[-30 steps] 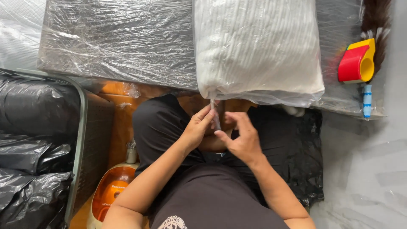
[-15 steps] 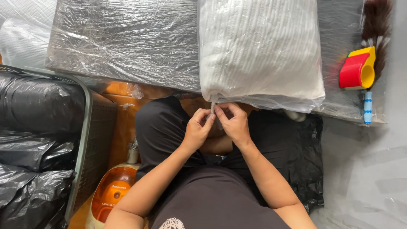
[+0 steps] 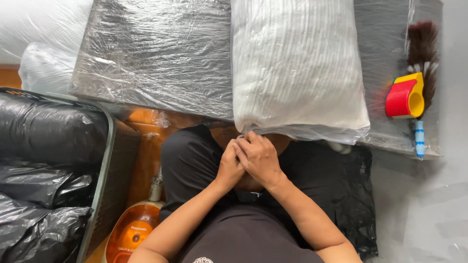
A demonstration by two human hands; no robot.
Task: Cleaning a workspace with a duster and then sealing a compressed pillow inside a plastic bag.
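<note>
A white ribbed pillow (image 3: 297, 63) in a clear plastic cover lies on a grey plastic-wrapped pad in front of me. My left hand (image 3: 228, 168) and my right hand (image 3: 262, 157) are pressed together at the near edge of the cover, just under the pillow's lower left corner. The fingers of both hands are closed, and my right hand lies partly over the left. They appear to pinch the cover's edge; what is between the fingers is hidden. Both hands are above my lap, which is in dark clothes.
The grey plastic-wrapped pad (image 3: 151, 58) spreads to the left. A red and yellow holder (image 3: 403, 97) and a feather duster with a blue handle (image 3: 420, 136) lie at the right. Black bags in a crate (image 3: 44, 141) stand left, an orange appliance (image 3: 131, 234) below.
My hands moved up from pinching a small dark strip to the cover's edge and closed together. The right hand now covers the left, and the view shifted slightly right.
</note>
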